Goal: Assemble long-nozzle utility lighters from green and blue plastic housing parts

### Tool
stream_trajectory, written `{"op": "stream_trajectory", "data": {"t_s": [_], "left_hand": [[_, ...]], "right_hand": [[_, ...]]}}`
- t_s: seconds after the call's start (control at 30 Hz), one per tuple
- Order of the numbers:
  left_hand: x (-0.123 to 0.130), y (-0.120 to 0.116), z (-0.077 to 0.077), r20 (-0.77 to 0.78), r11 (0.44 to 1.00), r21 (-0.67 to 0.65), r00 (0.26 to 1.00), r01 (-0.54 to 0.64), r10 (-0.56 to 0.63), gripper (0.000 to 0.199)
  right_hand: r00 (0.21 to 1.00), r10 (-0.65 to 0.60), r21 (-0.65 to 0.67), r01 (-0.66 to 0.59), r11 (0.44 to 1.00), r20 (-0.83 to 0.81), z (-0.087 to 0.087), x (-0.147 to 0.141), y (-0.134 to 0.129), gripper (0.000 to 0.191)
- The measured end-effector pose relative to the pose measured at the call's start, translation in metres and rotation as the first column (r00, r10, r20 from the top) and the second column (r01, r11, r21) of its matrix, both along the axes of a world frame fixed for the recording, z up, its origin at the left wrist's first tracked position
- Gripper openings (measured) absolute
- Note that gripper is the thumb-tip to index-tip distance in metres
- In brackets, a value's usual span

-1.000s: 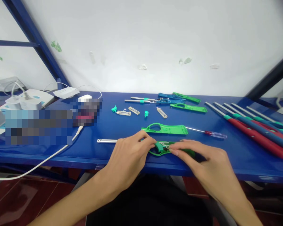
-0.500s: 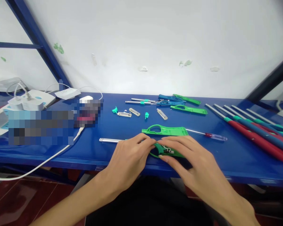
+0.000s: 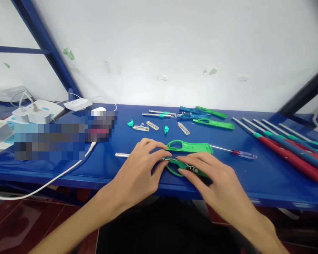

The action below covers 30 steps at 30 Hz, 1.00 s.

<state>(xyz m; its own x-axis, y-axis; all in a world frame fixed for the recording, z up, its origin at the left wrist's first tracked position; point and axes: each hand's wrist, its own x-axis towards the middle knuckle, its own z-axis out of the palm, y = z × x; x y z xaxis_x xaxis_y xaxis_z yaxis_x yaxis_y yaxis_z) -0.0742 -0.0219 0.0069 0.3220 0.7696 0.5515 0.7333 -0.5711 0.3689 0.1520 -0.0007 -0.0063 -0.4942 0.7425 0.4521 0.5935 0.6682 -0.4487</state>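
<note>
My left hand (image 3: 140,169) pinches the front of an opened green stick lighter (image 3: 180,164), thumb and forefinger close to a thin wire by the trigger ring. The lighter's metal tube (image 3: 122,155) sticks out to the left beyond that hand. Thumb and fingers of my right hand (image 3: 219,176) grip the lighter's handle, where pale wires and a small dark part (image 3: 192,168) show inside. Just behind it lies a loose green handle half (image 3: 196,147). A screwdriver (image 3: 244,154) with a clear handle lies to the right, its shaft toward that half.
Farther back are clear fuel tanks (image 3: 184,128), small teal pieces (image 3: 166,129), another green half (image 3: 214,123) and opened blue lighter parts (image 3: 193,115). Several whole lighters (image 3: 278,148) lie at the right. On the left are a white cable (image 3: 55,178) and power strips (image 3: 49,107).
My left fingers have lifted and spread a little at the lighter's front, baring a wire. The right hand keeps its grip. The view has shifted slightly.
</note>
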Motion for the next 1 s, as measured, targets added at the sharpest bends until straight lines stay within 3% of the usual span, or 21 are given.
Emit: {"op": "stream_trajectory", "data": {"t_s": [0.17,0.43,0.63,1.0], "left_hand": [[-0.004,0.004,-0.001,0.025,0.987,-0.157,1.000,0.022,-0.018,0.017],[-0.001,0.002,0.000,0.003,0.991,-0.129,1.000,0.025,-0.025,0.015],[0.004,0.008,-0.002,-0.004,0.992,-0.082,0.995,0.097,-0.098,0.014],[0.005,0.012,-0.008,-0.104,0.995,-0.051,0.990,0.091,-0.096,0.015]], "right_hand": [[1.000,0.005,-0.054,-0.005,0.999,0.002,0.004,0.000,-0.002,0.021],[1.000,-0.006,-0.084,0.007,0.996,0.015,0.005,0.000,-0.001,0.013],[1.000,0.010,-0.060,-0.011,0.998,-0.007,0.002,0.001,0.001,0.010],[1.000,-0.003,-0.120,0.003,0.993,0.000,0.007,-0.002,-0.005,0.017]]}}
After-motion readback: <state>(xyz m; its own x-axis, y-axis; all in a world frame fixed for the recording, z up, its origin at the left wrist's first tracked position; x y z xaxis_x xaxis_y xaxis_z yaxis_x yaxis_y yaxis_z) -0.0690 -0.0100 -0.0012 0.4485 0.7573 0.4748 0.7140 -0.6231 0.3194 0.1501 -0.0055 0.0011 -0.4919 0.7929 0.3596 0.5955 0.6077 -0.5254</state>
